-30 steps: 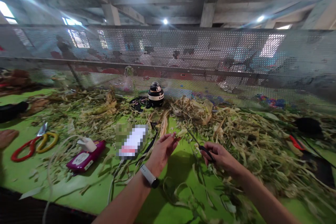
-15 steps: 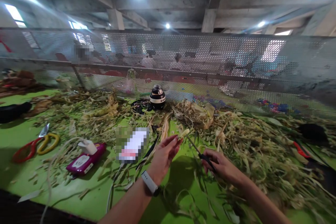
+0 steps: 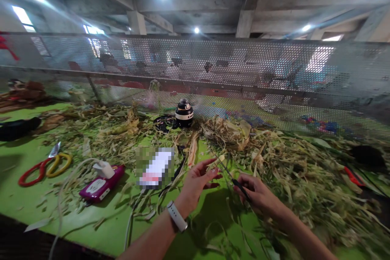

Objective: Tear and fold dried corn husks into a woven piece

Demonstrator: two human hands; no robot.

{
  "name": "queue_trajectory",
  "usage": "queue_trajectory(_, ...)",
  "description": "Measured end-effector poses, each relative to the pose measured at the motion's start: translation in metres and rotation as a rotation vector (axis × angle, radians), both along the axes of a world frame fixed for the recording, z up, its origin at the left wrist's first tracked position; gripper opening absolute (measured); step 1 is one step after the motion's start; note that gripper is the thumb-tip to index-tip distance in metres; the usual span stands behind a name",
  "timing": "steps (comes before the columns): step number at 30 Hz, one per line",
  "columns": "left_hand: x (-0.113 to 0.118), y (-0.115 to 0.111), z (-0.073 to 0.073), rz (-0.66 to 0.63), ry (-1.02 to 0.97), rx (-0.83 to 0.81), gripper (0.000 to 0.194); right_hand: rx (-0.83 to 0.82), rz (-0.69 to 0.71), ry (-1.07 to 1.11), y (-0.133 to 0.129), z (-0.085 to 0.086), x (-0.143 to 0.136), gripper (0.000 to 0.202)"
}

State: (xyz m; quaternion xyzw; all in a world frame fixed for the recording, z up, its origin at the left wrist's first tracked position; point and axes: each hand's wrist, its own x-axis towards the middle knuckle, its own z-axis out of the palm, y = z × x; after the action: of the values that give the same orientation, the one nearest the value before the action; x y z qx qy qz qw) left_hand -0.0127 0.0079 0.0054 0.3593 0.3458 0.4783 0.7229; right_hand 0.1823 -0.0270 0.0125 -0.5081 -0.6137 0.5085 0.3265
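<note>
My right hand (image 3: 251,190) is wrapped round the black handle of a slender metal tool (image 3: 225,167). The tool points up and left; whether it is an awl or a narrow blade is unclear. Close to its tip is a small pale yellow piece of plant husk (image 3: 222,157). My left hand (image 3: 201,178), with a white-strapped watch (image 3: 177,216) on the wrist, is just left of the tool. Its fingers are apart, and nothing shows between them. Dry plant strips (image 3: 292,183) lie beside my right hand.
Red-and-yellow-handled scissors (image 3: 45,167), a purple power strip (image 3: 102,185) with a white charger, and a blurred-out phone (image 3: 157,166) are on the left of the green table (image 3: 100,231). A black-and-white jar (image 3: 184,114) stands before the perforated metal screen (image 3: 213,61). Cables run across the front.
My left fingers have come apart and moved slightly right and down, off the pale husk piece. That piece now sits by the tool's tip. My right hand keeps its grip, nearly unmoved.
</note>
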Motion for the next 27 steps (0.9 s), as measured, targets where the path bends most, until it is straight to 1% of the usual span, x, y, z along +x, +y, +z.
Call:
queue_trajectory(4,0.0014,0.0012,-0.0043,0.044,0.032,0.062,0.039,-0.019,0.01,0.003,-0.0022,0.005,-0.0022,0.047)
queue_trajectory(7,0.0017,0.0012,-0.0055,0.042,0.059,0.107,0.04,-0.031,0.019,-0.03,-0.0028,0.0048,-0.0009,0.046)
queue_trajectory(14,0.0029,-0.0019,-0.0022,0.041,0.072,0.123,0.041,-0.001,0.033,-0.041,-0.002,0.0033,0.0028,0.045)
queue_trajectory(21,0.0025,0.0003,-0.0052,0.042,0.096,0.151,0.038,0.004,0.054,-0.031,-0.0018,0.0013,0.0064,0.041)
queue_trajectory(27,0.0022,0.0001,-0.0047,0.04,0.119,0.181,0.037,-0.001,0.064,-0.005,-0.0014,-0.0022,0.0073,0.038)
